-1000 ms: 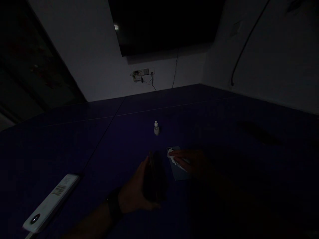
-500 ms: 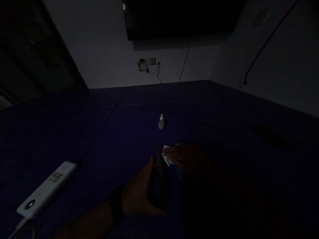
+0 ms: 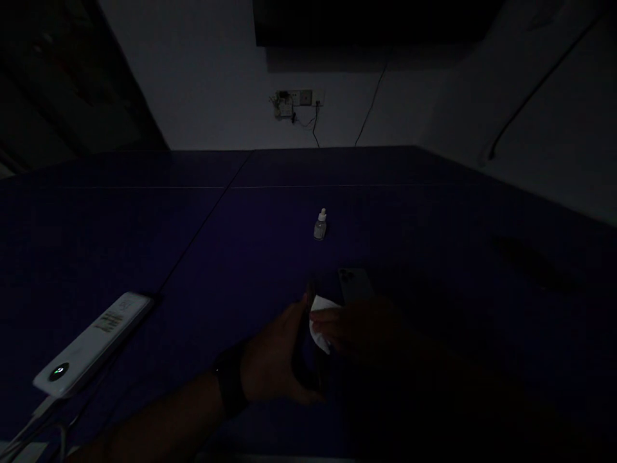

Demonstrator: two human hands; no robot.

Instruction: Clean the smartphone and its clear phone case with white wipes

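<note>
Over dim purple surface (image 3: pixel 231 257), beside phone (image 3: pixel 355 283) lying camera side up, left hand (image 3: pixel 270 363), curved wide, grips slim dark object (image 3: pixel 318 368) by opposite ends, perhaps keeping its face free for white tissue (image 3: pixel 318 315). Right hand (image 3: pixel 357 325) pinches tissue at that face; actual contact unclear. Small bottle (image 3: pixel 320 227) stands beyond, probably parked within reach.

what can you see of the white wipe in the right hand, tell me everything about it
The white wipe looks thin and soft, with an uneven edge and a lower corner showing past the fingers; whether it is paper or cloth cannot be told. The right hand covers its middle and right part. It sits at the dark object in the left hand, apparently against it, though the dimness hides the exact contact.
</note>
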